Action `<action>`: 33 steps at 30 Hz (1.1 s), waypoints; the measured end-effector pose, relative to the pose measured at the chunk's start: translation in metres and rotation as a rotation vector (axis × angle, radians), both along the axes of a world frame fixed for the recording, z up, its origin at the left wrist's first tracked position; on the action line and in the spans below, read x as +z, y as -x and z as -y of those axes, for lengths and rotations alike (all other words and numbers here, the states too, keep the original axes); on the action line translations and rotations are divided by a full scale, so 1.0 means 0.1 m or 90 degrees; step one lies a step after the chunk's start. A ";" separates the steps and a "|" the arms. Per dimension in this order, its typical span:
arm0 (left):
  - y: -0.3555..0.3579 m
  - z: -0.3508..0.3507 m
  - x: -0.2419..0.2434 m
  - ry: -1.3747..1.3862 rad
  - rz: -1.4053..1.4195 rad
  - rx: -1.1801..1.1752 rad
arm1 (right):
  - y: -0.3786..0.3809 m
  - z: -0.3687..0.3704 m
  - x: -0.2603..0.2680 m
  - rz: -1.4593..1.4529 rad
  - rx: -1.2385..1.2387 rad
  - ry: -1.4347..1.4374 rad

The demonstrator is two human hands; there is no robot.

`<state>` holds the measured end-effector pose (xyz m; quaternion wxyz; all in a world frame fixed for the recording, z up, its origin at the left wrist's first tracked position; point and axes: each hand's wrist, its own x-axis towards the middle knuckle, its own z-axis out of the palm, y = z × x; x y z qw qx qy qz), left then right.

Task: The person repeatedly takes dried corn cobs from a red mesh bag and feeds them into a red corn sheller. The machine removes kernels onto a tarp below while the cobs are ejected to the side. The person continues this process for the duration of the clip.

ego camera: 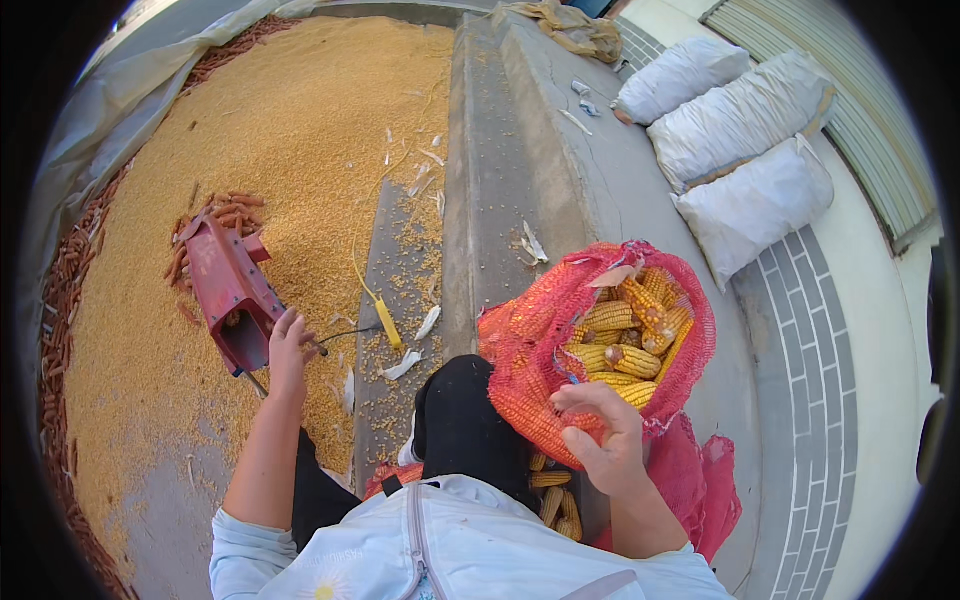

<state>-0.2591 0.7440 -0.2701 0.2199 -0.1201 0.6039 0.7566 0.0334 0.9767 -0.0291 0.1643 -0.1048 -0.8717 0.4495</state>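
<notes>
My left hand (291, 354) is beside the open mouth of a red metal corn sheller (234, 281), its fingers apart with nothing seen in them. Some corn shows inside the sheller's mouth. At its far end lies a heap of stripped reddish cobs (232, 214). My right hand (604, 435) hovers at the near rim of a red mesh sack (525, 352), thumb and fingers spread and curved. Whether it touches the mesh I cannot tell. Yellow ears of corn (611, 319) fill the sack's open top.
Shelled kernels (315, 135) cover the ground ahead and to the left. A yellow power strip (388, 324) with a cord lies by the concrete step (487, 187). Loose ears (559, 506) rest below my right arm. Three stuffed white sacks (742, 120) lie by the wall.
</notes>
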 end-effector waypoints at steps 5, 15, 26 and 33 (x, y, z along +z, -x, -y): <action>-1.24 -1.20 1.28 0.221 -0.369 -0.526 | -0.46 -0.40 0.11 0.160 -0.098 -0.505; -1.89 -2.35 1.78 0.612 -0.390 -0.683 | -0.66 -0.08 -0.28 -0.003 0.105 -0.484; -1.54 -1.46 0.61 -0.607 0.407 -0.379 | -1.52 -0.18 -0.86 0.035 -0.168 -0.178; -1.75 -1.63 0.77 0.005 -0.203 -0.337 | -0.86 -0.49 -0.40 0.038 -0.267 -0.548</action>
